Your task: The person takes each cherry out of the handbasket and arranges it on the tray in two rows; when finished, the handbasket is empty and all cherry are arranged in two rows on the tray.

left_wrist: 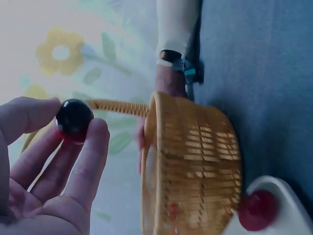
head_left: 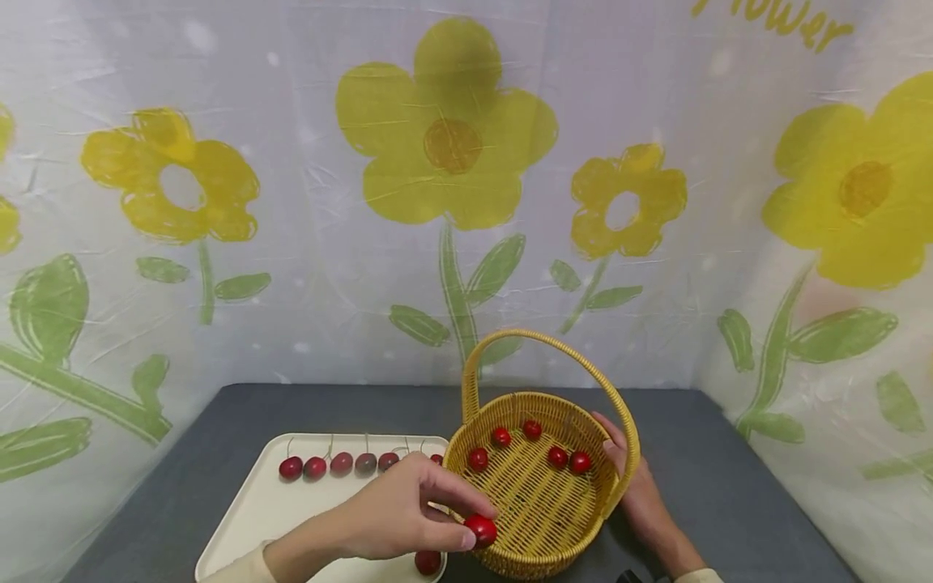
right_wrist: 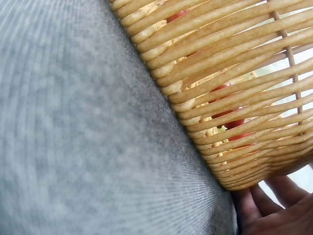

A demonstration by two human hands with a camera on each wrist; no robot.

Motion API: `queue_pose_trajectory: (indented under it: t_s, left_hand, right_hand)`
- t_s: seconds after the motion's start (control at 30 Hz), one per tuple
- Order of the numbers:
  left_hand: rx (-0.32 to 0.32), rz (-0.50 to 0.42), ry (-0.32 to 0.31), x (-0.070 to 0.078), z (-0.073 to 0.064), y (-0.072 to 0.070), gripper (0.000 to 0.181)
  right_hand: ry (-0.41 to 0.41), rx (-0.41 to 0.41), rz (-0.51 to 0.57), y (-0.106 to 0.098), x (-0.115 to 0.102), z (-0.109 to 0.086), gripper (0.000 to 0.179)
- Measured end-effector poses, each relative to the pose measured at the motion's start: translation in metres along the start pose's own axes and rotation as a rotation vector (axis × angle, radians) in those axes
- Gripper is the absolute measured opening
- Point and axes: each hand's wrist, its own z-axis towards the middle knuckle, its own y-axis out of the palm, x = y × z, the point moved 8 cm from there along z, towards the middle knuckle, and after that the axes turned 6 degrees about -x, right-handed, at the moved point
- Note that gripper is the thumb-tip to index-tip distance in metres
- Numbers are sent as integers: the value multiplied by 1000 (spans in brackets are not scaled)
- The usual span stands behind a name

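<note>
A dark red cherry is pinched between the thumb and fingers of my left hand, at the near left side of the wicker basket. The left wrist view shows this cherry at the fingertips, higher than the basket rim. My right hand grips the basket's right rim beside the foot of its arched handle. In the right wrist view its fingers lie against the basket's outer side. Several red cherries lie spread over the basket floor.
To the left of the basket is a cream tray with a row of stemmed cherries along its far side. Another cherry sits at its near right corner. A flower-printed curtain stands behind the dark grey table.
</note>
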Motion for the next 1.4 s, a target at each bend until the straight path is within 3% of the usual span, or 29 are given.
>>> queue_pose_trajectory:
  t_s: [0.13, 0.33, 0.47, 0.63, 0.77, 0.87, 1.0, 1.27, 1.4]
  left_hand:
    - [36, 1, 12, -8, -29, -9, 27]
    - [181, 203, -64, -22, -70, -34, 22]
    - [270, 286, -116, -33, -97, -51, 24]
    - [295, 292, -165, -51, -118, -60, 29]
    - [289, 332, -104, -59, -121, -59, 29]
    - [277, 346, -94, -68, -117, -56, 24]
    - [259, 352, -170, -84, -109, -53, 21]
    - [254, 476, -227, -96, -90, -51, 19]
    - [251, 508, -218, -98, -81, -48, 18]
  right_hand:
    - [-2, 4, -10, 0, 0, 0, 51]
    - [-12, 5, -24, -1, -1, 0, 51]
    - [-18, 6, -33, -2, 1, 1, 50]
    - [-15, 3, -37, -2, 1, 1, 50]
    - [-10, 2, -38, -2, 1, 2, 51]
    - [-4, 9, -47, -2, 2, 2, 52]
    - [8, 6, -49, -2, 3, 2, 52]
    - [21, 0, -44, -1, 3, 2, 53]
    - [26, 4, -42, -2, 3, 2, 53]
